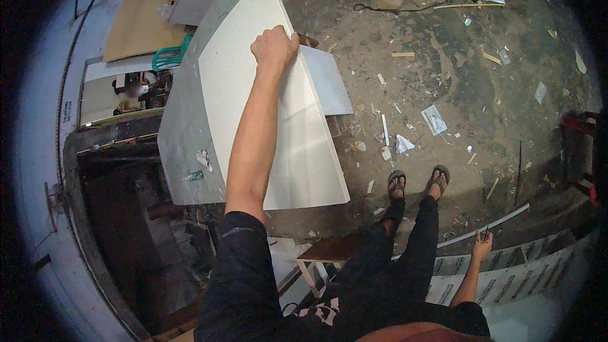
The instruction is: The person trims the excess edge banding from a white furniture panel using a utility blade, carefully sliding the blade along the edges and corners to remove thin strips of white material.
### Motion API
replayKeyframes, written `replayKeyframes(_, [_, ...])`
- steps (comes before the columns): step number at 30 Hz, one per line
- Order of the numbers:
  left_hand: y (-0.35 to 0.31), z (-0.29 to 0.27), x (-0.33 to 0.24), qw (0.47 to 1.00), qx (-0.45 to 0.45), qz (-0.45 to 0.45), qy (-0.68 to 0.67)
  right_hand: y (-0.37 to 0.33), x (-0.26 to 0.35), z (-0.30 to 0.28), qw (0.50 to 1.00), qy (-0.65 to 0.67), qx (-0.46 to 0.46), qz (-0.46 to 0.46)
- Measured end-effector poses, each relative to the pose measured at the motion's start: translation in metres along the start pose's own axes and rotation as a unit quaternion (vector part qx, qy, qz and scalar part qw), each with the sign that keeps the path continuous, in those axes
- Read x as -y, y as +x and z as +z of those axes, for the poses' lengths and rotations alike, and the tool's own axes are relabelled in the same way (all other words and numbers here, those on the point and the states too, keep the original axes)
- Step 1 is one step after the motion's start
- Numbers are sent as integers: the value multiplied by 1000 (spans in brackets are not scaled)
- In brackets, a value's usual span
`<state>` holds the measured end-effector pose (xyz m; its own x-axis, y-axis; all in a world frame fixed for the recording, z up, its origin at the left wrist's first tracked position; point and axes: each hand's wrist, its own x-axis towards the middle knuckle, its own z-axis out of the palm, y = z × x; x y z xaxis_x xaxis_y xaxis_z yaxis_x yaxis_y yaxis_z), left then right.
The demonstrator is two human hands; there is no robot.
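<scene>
- The white panel (278, 120) leans tilted over a grey board (183, 133), above the debris-strewn floor (443, 69).
- Your left hand (273, 47) clenches the panel's upper edge.
- Your right hand (481, 245) pinches a pencil (486, 235) beside the printed sheet (519, 278).

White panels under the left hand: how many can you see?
3: the top white panel gripped by the left hand, a grey-white sheet beneath it, another corner poking out right. More may be hidden.
</scene>
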<state>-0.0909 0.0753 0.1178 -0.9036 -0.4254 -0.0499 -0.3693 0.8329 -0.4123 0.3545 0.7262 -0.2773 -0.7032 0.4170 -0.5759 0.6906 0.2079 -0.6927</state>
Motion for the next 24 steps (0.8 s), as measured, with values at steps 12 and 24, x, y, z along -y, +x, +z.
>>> replayKeyframes(12, [25,19,31,951,6,-22,-309,22,-36,-26,997,-49,55,36])
replayKeyframes(24, [15,-2,-5,995,2,95,18,39,-27,-32,1000,-7,2,-22])
